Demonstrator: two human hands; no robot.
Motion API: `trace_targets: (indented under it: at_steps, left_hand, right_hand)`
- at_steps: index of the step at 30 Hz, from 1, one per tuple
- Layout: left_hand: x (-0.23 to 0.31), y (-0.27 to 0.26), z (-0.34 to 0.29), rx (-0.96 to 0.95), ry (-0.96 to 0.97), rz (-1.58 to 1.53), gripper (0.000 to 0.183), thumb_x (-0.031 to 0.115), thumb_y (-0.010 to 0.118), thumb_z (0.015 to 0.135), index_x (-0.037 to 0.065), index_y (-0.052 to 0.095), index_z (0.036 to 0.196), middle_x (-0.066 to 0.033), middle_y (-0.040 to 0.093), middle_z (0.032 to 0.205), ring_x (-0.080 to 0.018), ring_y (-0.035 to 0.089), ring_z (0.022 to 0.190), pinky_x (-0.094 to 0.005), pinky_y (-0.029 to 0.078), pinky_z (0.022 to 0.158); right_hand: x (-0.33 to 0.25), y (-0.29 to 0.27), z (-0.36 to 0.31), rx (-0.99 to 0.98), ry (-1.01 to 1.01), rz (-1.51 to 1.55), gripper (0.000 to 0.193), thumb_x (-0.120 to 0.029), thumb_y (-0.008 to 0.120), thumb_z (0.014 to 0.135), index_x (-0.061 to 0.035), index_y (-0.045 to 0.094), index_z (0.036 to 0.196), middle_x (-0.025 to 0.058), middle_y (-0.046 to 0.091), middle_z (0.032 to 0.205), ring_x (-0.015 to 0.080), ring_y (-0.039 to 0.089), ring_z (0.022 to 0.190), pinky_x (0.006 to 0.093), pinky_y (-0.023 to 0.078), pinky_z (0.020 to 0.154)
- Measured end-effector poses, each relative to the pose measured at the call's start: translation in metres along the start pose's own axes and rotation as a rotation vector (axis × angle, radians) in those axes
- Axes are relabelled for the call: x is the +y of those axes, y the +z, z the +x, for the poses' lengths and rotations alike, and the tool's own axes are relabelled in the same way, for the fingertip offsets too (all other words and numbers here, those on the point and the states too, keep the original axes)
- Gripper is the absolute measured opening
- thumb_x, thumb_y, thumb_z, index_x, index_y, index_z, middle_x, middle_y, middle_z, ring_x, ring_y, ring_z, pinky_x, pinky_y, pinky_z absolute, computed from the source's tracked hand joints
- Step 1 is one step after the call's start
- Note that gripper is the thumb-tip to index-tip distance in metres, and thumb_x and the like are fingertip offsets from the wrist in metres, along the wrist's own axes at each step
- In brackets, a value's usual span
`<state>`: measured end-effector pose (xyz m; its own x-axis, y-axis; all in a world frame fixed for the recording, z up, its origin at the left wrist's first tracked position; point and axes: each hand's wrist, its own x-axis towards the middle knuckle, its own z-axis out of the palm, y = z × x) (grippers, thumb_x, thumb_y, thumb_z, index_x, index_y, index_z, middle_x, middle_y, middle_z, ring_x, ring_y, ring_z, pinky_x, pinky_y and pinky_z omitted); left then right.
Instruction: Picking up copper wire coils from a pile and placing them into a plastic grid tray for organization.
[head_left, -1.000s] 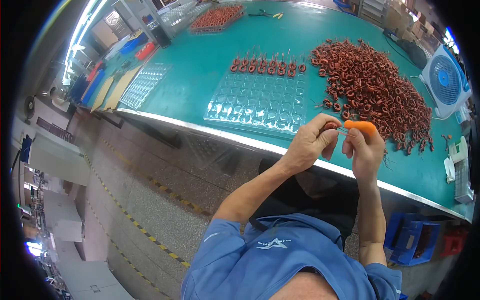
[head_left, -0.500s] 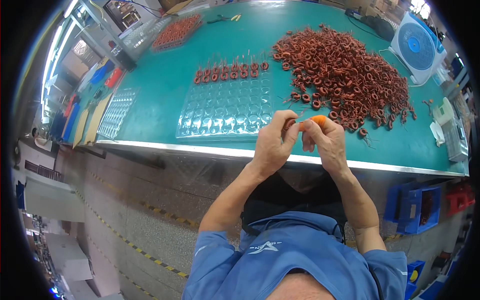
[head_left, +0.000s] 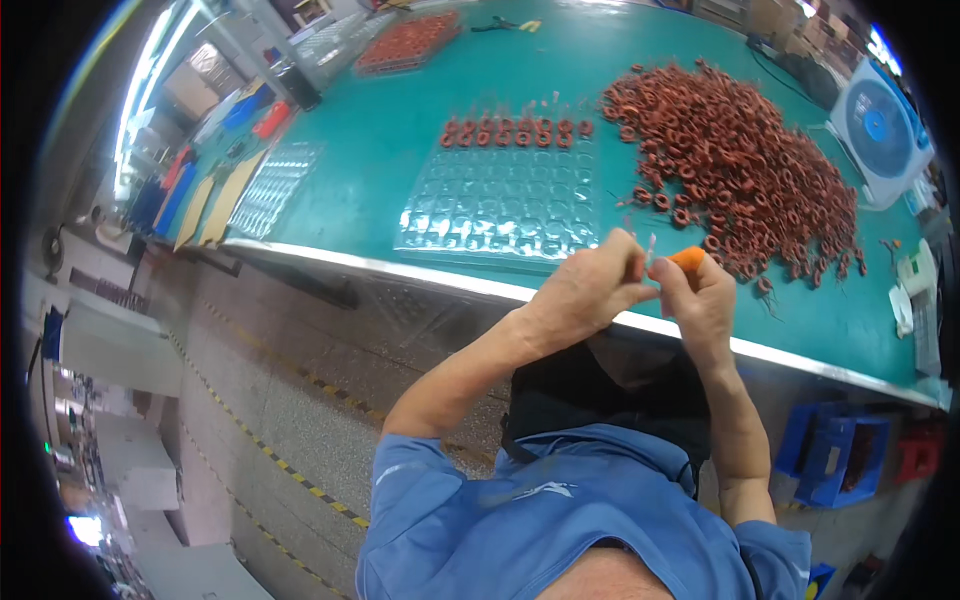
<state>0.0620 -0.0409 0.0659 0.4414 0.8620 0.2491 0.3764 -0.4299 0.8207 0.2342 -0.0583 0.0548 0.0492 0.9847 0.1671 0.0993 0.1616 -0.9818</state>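
Just above the table's front edge, my left hand (head_left: 588, 292) is closed with its fingertips round a small copper-red ring coil, mostly hidden by the fingers. Thin wire ends (head_left: 652, 243) stick up between the two hands. My right hand (head_left: 703, 305) faces it in a pinch, an orange finger cover (head_left: 687, 259) on its index finger; whatever its fingertips grip is hidden. Left of the hands lies a clear plastic tray (head_left: 490, 208) with round pockets. Ring coils (head_left: 505, 140) stand in its far rows, their leads upward. A large heap of such coils (head_left: 740, 170) lies to the right.
A filled tray of coils (head_left: 410, 43) and pliers (head_left: 505, 25) lie at the far side of the green table (head_left: 370, 150). A blue-and-white fan (head_left: 876, 130) stands right of the heap. Another clear tray (head_left: 275, 188) lies left. Blue bins (head_left: 835, 455) stand below right.
The whole view has shifted, the table's things now lying further right in it. My hands remain close together; the coil, visible in the left fingers before, is now mostly covered.
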Motion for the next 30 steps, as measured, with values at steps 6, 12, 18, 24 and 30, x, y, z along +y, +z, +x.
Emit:
trace_targets:
  at_steps: [6, 12, 18, 24, 30]
  left_hand:
    - [-0.011, 0.027, -0.01, 0.126, 0.129, -0.789, 0.022, 0.01, 0.059, 0.095, 0.0, 0.046, 0.11, -0.0079, 0.057, 0.082, -0.0136, 0.061, 0.07, -0.026, 0.052, 0.063]
    - [-0.018, 0.032, -0.016, 0.036, 0.115, -1.049, 0.017, 0.013, 0.046, 0.101, 0.003, 0.042, 0.115, -0.0097, 0.057, 0.08, -0.0156, 0.061, 0.069, -0.0267, 0.051, 0.062]
    - [-0.011, 0.032, -0.019, 0.197, -0.052, -1.092, 0.013, 0.015, 0.05, 0.1, 0.004, 0.047, 0.106, -0.007, 0.055, 0.068, -0.0151, 0.056, 0.054, -0.0248, 0.047, 0.051]
    - [-0.008, 0.028, -0.019, 0.16, -0.113, -1.19, 0.013, 0.017, 0.051, 0.1, 0.005, 0.049, 0.101, -0.0068, 0.05, 0.066, -0.015, 0.05, 0.05, -0.0256, 0.044, 0.044]
    - [-0.014, 0.017, -0.022, -0.019, -0.095, -1.131, 0.013, 0.017, 0.053, 0.099, 0.005, 0.048, 0.098, -0.004, 0.045, 0.064, -0.0118, 0.043, 0.05, -0.0239, 0.041, 0.043]
  right_hand:
    - [-0.015, -0.003, -0.001, 0.007, -0.139, -0.011, 0.024, -0.021, 0.067, 0.092, 0.0013, 0.064, 0.083, 0.0007, 0.062, 0.064, 0.0039, 0.05, 0.052, 0.0201, 0.039, 0.047]
    - [-0.008, -0.004, 0.008, -0.252, -0.011, 0.347, 0.046, -0.031, 0.069, 0.089, 0.0019, 0.06, 0.12, 0.0052, 0.063, 0.096, 0.0131, 0.059, 0.092, 0.0264, 0.047, 0.084]
    - [0.004, 0.008, 0.002, -0.19, -0.165, 0.35, 0.033, -0.021, 0.063, 0.094, 0.0033, 0.061, 0.117, 0.0078, 0.066, 0.099, 0.0111, 0.061, 0.09, 0.0281, 0.048, 0.086]
    - [0.008, -0.005, 0.009, -0.279, 0.061, 0.597, 0.029, -0.022, 0.056, 0.098, 0.003, 0.067, 0.105, 0.0093, 0.069, 0.094, 0.0136, 0.062, 0.085, 0.0284, 0.049, 0.08]
    - [0.0, -0.023, 0.021, -0.364, 0.237, 0.501, 0.029, -0.025, 0.06, 0.093, 0.0024, 0.068, 0.099, 0.0097, 0.069, 0.091, 0.0143, 0.062, 0.083, 0.0291, 0.049, 0.08]
